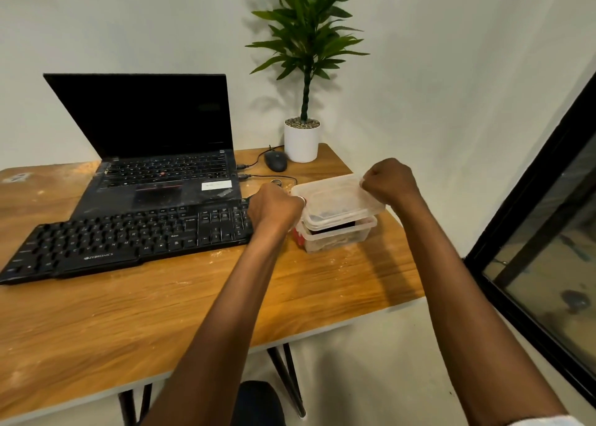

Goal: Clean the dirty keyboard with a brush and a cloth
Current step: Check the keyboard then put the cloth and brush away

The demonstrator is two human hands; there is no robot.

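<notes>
Nearest on the dusty tabletop point(161, 312) is the black keyboard point(129, 241). Its long side runs left to right, with the right end just beside the left hand point(274, 208), so that's the closer hand for it. Both hands are curled tight on a clear plastic box point(335, 199), the left at its near-left edge and the right hand point(392, 183) at the far-right corner of the top part. My guess is the brush and cloth are inside, but I can't really tell. Further back there's a laptop point(154, 167), a mouse point(275, 161) and a potted plant point(303, 54).
</notes>
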